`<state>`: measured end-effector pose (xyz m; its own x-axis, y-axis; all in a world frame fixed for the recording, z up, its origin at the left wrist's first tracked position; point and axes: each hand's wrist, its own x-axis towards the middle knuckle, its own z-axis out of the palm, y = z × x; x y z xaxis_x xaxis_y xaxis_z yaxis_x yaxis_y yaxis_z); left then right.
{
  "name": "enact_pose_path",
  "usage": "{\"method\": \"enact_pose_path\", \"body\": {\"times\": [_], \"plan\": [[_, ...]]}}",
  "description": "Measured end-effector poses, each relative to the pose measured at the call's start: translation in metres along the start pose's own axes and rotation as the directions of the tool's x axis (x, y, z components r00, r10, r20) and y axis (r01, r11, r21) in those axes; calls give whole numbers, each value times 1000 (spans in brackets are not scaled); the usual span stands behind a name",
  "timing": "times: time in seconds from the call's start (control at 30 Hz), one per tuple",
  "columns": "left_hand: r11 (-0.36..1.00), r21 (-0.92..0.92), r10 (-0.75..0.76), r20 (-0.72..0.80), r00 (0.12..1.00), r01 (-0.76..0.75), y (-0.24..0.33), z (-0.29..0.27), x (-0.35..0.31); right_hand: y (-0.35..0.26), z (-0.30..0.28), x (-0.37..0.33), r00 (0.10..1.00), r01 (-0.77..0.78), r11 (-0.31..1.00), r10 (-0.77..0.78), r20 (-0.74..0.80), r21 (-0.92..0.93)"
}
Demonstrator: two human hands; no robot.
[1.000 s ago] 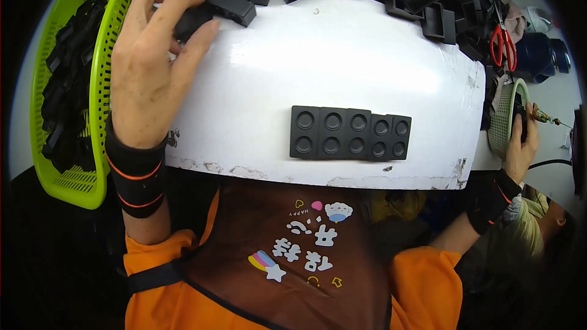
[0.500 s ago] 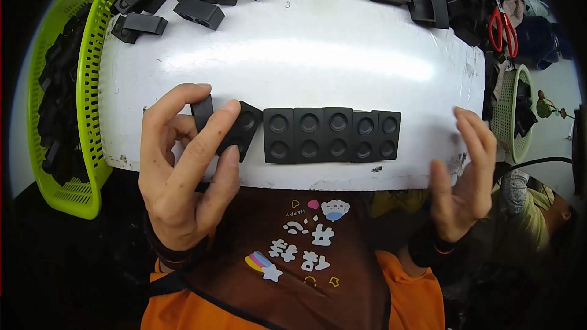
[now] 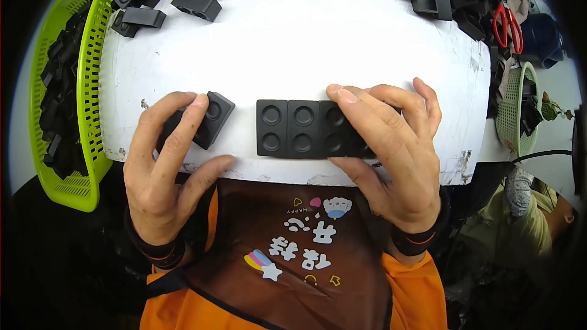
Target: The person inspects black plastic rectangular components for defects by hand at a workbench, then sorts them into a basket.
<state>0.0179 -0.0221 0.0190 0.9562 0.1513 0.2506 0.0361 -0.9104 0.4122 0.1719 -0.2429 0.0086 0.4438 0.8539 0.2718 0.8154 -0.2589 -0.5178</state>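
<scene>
Square the tilted block (image 3: 214, 120) to the row (image 3: 302, 128) — right hand (image 3: 397, 153) gripping its edges, left hand (image 3: 160, 174) touching the block, grip unclear.

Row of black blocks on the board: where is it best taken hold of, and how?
Probably at both ends of the row of black blocks, squeezing inward from left and right: seams suggest separate pieces side by side, which this should hold together. The left end lies bare; the right hand covers the right part.
</scene>
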Motion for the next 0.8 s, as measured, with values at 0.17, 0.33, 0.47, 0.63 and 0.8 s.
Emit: {"method": "enact_pose_path", "body": {"times": [0.17,0.33,0.47,0.63,0.8], "plan": [[995,-99,-26,-95,995,16,8,12,2,-2,-16,6,992,87,994,-79,-100,73],[967,-255,17,-25,1000,-23,27,26,21,66,-78,-30,845,-134,988,73,-530,-77],[949,-300,-83,46,995,93,11,0,8,139,-126,-82,589,-649,751,393,-706,-123],[832,-541,-112,53,992,123,-1,4,8,185,-161,-112,527,-773,626,538,-657,-107],[972,-214,109,61,992,-94,-16,-4,25,127,-145,-107,542,-771,573,361,-759,-278]]}}
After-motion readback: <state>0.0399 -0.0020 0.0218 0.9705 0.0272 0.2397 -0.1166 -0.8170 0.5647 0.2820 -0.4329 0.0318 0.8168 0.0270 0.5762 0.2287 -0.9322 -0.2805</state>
